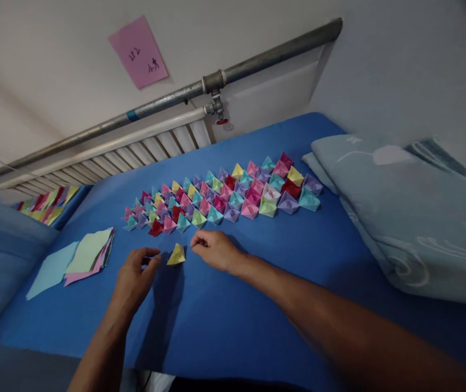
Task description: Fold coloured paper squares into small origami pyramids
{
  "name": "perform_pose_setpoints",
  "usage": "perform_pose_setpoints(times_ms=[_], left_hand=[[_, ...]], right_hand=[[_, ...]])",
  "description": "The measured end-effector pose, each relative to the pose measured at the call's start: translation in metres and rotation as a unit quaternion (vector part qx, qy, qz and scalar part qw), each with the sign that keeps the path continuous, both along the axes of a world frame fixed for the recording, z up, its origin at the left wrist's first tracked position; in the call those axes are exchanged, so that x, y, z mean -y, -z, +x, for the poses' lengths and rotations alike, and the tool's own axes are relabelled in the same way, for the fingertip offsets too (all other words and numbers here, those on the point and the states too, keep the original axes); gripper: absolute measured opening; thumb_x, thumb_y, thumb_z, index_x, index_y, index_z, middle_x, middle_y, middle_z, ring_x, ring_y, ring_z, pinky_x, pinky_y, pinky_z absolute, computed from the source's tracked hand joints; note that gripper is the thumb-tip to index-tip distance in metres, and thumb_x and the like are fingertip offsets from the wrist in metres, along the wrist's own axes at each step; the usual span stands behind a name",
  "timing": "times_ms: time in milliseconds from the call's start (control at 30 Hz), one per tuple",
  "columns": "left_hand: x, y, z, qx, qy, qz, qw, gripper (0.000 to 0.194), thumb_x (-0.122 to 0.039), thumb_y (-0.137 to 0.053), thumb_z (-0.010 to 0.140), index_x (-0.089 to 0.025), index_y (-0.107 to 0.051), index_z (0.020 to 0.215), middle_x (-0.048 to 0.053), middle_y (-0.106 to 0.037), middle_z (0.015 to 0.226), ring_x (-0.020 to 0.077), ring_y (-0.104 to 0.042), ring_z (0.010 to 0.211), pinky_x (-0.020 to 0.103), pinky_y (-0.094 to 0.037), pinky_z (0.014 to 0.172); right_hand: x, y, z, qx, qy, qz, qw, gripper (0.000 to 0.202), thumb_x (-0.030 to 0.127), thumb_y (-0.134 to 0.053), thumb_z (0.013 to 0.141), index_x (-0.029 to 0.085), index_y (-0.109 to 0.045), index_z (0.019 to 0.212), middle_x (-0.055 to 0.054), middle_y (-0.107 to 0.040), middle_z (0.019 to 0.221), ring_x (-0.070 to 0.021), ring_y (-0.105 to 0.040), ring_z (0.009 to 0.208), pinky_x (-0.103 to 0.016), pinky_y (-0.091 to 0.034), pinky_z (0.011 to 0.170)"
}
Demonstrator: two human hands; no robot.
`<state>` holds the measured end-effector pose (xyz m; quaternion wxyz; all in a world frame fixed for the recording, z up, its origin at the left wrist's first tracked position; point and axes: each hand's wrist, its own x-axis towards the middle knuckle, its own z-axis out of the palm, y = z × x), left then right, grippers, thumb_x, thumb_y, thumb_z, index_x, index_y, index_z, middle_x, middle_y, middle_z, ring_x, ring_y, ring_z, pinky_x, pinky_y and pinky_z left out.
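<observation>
A small folded yellow paper piece [176, 255] stands on the blue surface between my two hands. My left hand [137, 272] is just left of it, thumb and index finger apart, holding nothing. On its right, my right hand [214, 249] has curled fingers with the fingertips together; anything between them is too small to make out. Neither hand visibly touches the yellow piece. Beyond the hands, several rows of folded paper boats [250, 208] in many colours stretch across the surface.
Coloured paper sheets [89, 250] lie at the left beside a light blue sheet [53, 269]. A folded pale blanket [421, 218] lies at the right. Behind are a radiator [134, 155], a metal pipe [273, 55] and a pink note [138, 51] on the wall.
</observation>
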<state>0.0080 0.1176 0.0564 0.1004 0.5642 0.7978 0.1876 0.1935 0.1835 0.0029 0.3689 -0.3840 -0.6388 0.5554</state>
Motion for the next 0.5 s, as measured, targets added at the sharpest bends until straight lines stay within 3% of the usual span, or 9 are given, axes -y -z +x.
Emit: perform_pose_setpoints(times_ms=[200, 500], left_hand=[[0.017, 0.006, 0.004, 0.034, 0.086, 0.035, 0.995, 0.032, -0.048, -0.049, 0.076, -0.022, -0.065, 0.085, 0.004, -0.065, 0.09, 0.0183, -0.065, 0.078, 0.03, -0.053, 0.072], [0.001, 0.013, 0.018, -0.044, 0.05, 0.011, 0.998, 0.03, -0.048, -0.05, 0.076, -0.021, -0.064, 0.075, 0.004, -0.061, 0.078, 0.0203, -0.062, 0.069, 0.034, -0.05, 0.07]], right_hand=[[0.0, -0.001, 0.001, -0.001, -0.002, -0.005, 1.0, 0.018, 0.002, -0.054, 0.072, 0.018, -0.06, 0.068, 0.007, -0.05, 0.057, -0.0081, -0.046, 0.056, -0.019, -0.034, 0.056], [0.001, -0.001, 0.0, -0.004, 0.002, -0.008, 1.0, 0.017, 0.002, -0.055, 0.072, 0.018, -0.061, 0.067, 0.007, -0.051, 0.057, -0.0079, -0.046, 0.056, -0.019, -0.033, 0.056]])
